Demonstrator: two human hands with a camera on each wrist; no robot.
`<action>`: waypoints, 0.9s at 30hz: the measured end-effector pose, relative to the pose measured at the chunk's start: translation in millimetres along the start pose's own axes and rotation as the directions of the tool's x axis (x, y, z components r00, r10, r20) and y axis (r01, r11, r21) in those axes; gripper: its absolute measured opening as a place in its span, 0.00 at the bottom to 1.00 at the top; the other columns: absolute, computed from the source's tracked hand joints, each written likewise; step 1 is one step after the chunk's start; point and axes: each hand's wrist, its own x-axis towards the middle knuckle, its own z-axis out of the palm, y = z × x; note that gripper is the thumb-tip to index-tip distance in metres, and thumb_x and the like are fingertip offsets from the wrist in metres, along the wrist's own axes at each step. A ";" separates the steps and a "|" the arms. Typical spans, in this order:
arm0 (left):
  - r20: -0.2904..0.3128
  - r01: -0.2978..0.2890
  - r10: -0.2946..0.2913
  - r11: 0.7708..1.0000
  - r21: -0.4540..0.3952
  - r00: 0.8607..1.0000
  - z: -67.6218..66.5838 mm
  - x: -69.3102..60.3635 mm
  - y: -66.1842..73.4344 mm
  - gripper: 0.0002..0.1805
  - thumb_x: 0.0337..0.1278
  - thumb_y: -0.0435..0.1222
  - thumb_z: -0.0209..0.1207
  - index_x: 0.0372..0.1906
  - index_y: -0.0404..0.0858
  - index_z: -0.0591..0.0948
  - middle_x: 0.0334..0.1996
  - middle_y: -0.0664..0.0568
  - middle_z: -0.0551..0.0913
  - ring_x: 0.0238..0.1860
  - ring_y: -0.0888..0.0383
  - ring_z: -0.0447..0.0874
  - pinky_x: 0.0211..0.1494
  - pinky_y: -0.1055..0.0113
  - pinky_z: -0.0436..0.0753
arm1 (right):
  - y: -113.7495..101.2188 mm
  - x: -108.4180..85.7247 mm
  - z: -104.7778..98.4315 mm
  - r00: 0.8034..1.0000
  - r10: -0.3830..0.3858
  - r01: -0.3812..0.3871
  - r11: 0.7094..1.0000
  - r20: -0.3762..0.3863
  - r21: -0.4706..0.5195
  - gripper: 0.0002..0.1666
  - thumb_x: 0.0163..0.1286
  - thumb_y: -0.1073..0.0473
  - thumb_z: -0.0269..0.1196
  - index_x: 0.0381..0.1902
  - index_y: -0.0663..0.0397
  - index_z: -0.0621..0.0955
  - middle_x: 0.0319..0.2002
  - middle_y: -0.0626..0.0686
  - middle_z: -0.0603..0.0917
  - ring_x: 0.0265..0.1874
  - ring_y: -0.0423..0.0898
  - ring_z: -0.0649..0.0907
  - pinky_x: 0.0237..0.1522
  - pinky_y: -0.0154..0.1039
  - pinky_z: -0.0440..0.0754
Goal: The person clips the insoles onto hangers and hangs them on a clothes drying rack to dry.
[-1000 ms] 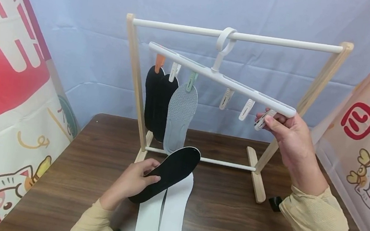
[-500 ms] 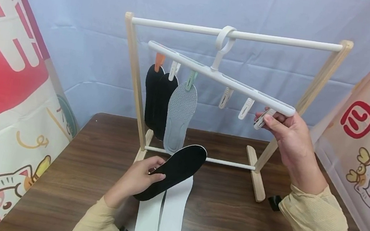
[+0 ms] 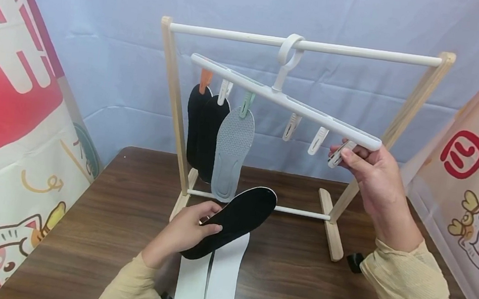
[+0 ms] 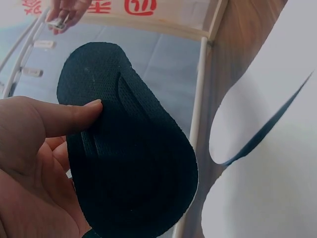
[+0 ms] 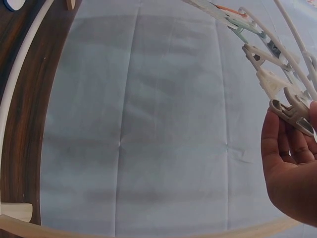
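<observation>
Your left hand (image 3: 189, 229) grips the black insole (image 3: 241, 221), well below and left of the white clip (image 3: 336, 159) your right hand (image 3: 376, 182) pinches. Insole's long axis slants up rightward, roughly toward that clip. Left-wrist view shows moulded ridges; head view, plain black.

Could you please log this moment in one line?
left hand: holds black insole; right hand: grips end clip; hanger: right end lower; two white insoles: on table
</observation>
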 end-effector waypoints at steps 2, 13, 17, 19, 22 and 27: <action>0.000 -0.008 0.008 1.000 0.008 1.000 0.9 0.5 1.1 0.11 0.59 0.35 0.69 0.45 0.49 0.83 0.38 0.62 0.87 0.43 0.56 0.83 0.49 0.57 0.78 | 0.2 -0.1 0.0 1.000 0.000 0.000 1.000 0.002 0.001 0.07 0.73 0.74 0.58 0.46 0.63 0.79 0.37 0.55 0.90 0.39 0.45 0.90 0.44 0.34 0.83; 0.000 -0.025 0.025 0.999 -0.025 1.000 4.5 2.8 6.1 0.11 0.60 0.34 0.68 0.46 0.47 0.83 0.39 0.60 0.87 0.44 0.56 0.84 0.50 0.56 0.79 | 0.2 -0.8 -0.1 1.000 0.000 0.000 1.000 -0.005 0.012 0.08 0.73 0.74 0.58 0.46 0.63 0.80 0.36 0.55 0.90 0.38 0.45 0.90 0.45 0.34 0.83; 0.020 -0.032 0.033 0.998 -0.047 0.999 5.3 3.9 8.3 0.12 0.61 0.33 0.68 0.47 0.45 0.82 0.38 0.59 0.89 0.46 0.54 0.86 0.52 0.54 0.79 | 0.4 -0.4 0.1 1.000 -0.001 0.001 1.000 -0.004 0.016 0.08 0.73 0.74 0.58 0.46 0.63 0.80 0.36 0.55 0.90 0.38 0.45 0.89 0.45 0.34 0.83; 0.026 -0.034 0.035 0.998 -0.055 0.999 5.5 4.5 9.8 0.12 0.61 0.33 0.68 0.48 0.44 0.82 0.39 0.58 0.89 0.48 0.52 0.86 0.54 0.52 0.79 | 0.5 -0.4 0.2 1.000 0.002 -0.002 1.000 -0.002 0.019 0.08 0.73 0.74 0.58 0.45 0.62 0.81 0.36 0.56 0.90 0.38 0.45 0.89 0.44 0.34 0.83; 0.032 -0.036 0.038 0.997 -0.062 0.999 6.0 5.3 12.2 0.13 0.61 0.33 0.67 0.49 0.44 0.82 0.40 0.57 0.89 0.50 0.51 0.86 0.55 0.51 0.79 | 0.7 -0.4 0.4 1.000 0.002 -0.002 1.000 0.000 0.019 0.08 0.73 0.74 0.57 0.45 0.63 0.81 0.36 0.56 0.90 0.38 0.45 0.89 0.45 0.34 0.83; 0.033 -0.043 0.045 0.997 -0.057 0.998 7.3 6.7 15.7 0.12 0.61 0.33 0.68 0.48 0.44 0.83 0.42 0.55 0.88 0.51 0.50 0.86 0.55 0.51 0.79 | 0.8 -0.3 0.6 1.000 -0.001 0.001 1.000 0.000 0.019 0.08 0.73 0.74 0.57 0.46 0.64 0.80 0.36 0.55 0.90 0.39 0.45 0.90 0.45 0.34 0.83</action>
